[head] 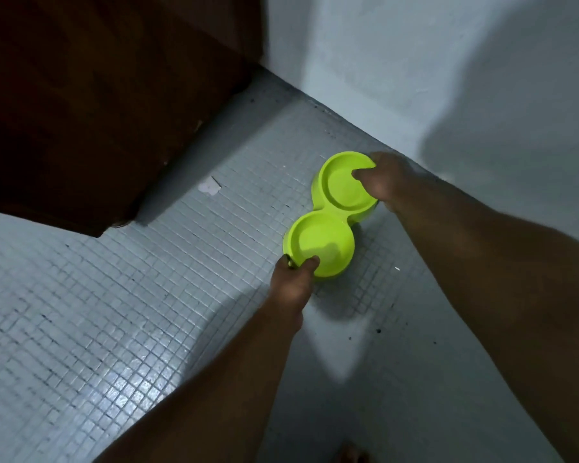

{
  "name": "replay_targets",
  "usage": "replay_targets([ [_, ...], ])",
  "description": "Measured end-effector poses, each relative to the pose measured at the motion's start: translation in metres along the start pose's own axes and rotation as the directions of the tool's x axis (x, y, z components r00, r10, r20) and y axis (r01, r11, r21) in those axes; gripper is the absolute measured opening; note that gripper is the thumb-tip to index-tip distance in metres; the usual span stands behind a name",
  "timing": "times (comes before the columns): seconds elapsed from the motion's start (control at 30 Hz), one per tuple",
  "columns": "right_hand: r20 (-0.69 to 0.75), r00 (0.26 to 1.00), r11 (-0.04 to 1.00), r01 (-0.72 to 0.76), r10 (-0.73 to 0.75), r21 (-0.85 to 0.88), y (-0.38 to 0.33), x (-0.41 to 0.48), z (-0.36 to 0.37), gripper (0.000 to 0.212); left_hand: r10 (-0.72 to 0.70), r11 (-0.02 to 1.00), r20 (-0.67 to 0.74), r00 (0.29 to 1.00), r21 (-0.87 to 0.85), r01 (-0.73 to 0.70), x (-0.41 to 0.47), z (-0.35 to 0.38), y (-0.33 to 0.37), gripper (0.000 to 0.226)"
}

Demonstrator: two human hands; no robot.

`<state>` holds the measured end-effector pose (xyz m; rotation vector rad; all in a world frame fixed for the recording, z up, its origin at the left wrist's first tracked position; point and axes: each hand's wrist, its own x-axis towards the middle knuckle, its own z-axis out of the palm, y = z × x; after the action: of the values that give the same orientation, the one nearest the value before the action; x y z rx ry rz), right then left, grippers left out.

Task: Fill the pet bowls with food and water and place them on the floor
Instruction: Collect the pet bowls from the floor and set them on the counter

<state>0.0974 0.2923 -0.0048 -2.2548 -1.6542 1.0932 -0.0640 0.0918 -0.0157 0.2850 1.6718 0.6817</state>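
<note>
A lime-green double pet bowl (328,225) sits low over the grey tiled floor (147,295), close to the white wall. Its two round wells are joined in the middle, and both look bare inside. My left hand (293,284) grips the rim of the near well, thumb over the edge. My right hand (383,178) grips the rim of the far well, thumb inside it. Whether the bowl rests on the tiles or hangs just above them I cannot tell.
A dark brown wooden door (91,105) stands at the upper left, its lower corner near the bowl's left side. A white wall (448,78) runs along the right. A white scrap (209,187) lies on the tiles. A bare foot (353,454) shows at the bottom edge.
</note>
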Motion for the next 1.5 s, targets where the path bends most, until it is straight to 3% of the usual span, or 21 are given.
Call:
replay_targets([
  [0.17,-0.041,0.999,0.994,-0.010,0.015,0.108,-0.003,-0.030,-0.025,0.054,0.198,0.969,-0.163,0.967,0.181,-0.168,-0.022,-0.004,0.016,0.092],
  [0.23,-0.078,0.996,0.985,-0.024,0.038,0.173,-0.008,-0.052,-0.045,0.057,0.235,0.958,-0.172,0.957,0.207,-0.198,-0.050,-0.012,0.039,0.078],
  [0.3,-0.115,0.992,0.974,-0.031,0.058,0.222,-0.020,-0.086,-0.071,0.046,0.264,0.947,-0.177,0.948,0.236,-0.219,-0.085,-0.023,0.071,0.067],
  [0.57,-0.309,0.921,0.830,-0.029,0.239,0.557,-0.092,-0.265,-0.217,0.020,0.414,0.854,-0.071,0.907,0.375,-0.361,-0.255,-0.079,0.215,0.067],
  [0.77,-0.296,0.911,0.654,0.040,0.287,0.756,-0.119,-0.396,-0.316,0.013,0.554,0.765,0.060,0.830,0.358,-0.536,-0.408,-0.098,0.304,0.052],
  [0.97,-0.354,0.886,0.594,0.118,0.299,0.796,-0.161,-0.523,-0.384,0.007,0.689,0.655,0.126,0.713,0.312,-0.688,-0.508,-0.112,0.350,0.042],
  [1.33,-0.519,0.707,0.507,0.259,0.481,0.823,-0.198,-0.704,-0.368,0.015,0.708,0.535,0.426,0.563,0.197,-0.821,-0.609,-0.173,0.354,0.035],
  [1.5,-0.534,0.597,0.433,0.319,0.599,0.843,-0.194,-0.788,-0.340,0.011,0.650,0.544,0.529,0.545,0.177,-0.820,-0.648,-0.181,0.320,0.038],
])
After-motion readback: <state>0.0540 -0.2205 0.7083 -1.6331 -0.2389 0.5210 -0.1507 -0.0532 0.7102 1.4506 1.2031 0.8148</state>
